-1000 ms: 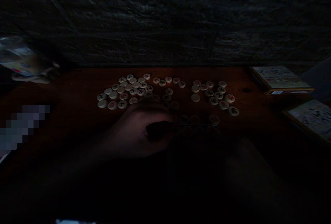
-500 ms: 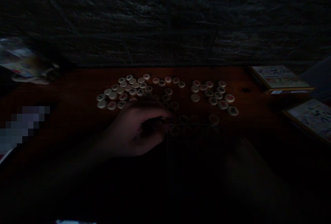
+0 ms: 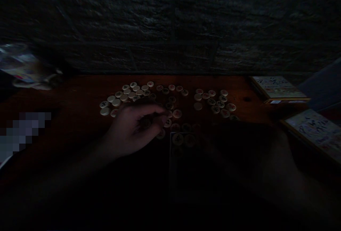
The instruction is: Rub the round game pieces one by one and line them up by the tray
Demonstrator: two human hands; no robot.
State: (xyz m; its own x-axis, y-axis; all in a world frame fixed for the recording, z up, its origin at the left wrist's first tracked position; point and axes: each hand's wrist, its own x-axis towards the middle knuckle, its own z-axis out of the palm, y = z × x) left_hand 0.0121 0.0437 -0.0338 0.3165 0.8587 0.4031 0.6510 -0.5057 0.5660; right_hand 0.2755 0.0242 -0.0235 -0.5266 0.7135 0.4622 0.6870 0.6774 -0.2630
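Several round cream game pieces with red or black marks lie scattered on a dark red wooden table (image 3: 80,113), one cluster at the left (image 3: 128,94) and one at the right (image 3: 215,103). My left hand (image 3: 133,129) rests just in front of the left cluster, its fingers curled in a pinch; what they hold is too dark to name. Right of it lies a shallow dark box (image 3: 172,163) with two pieces (image 3: 177,139) at its far end. My right hand and forearm (image 3: 247,152) are a dark shape beside the box, with the fingers lost in shadow.
Two printed flat boxes lie at the table's right edge, one far (image 3: 277,87) and one near (image 3: 317,131). Crumpled packaging (image 3: 23,67) sits at the far left. A dark stone wall (image 3: 170,28) stands right behind the table.
My left hand has drawn back to the left and its fingers have curled tighter. The view has tilted, so the pieces sit lower and the box with two pieces shows.
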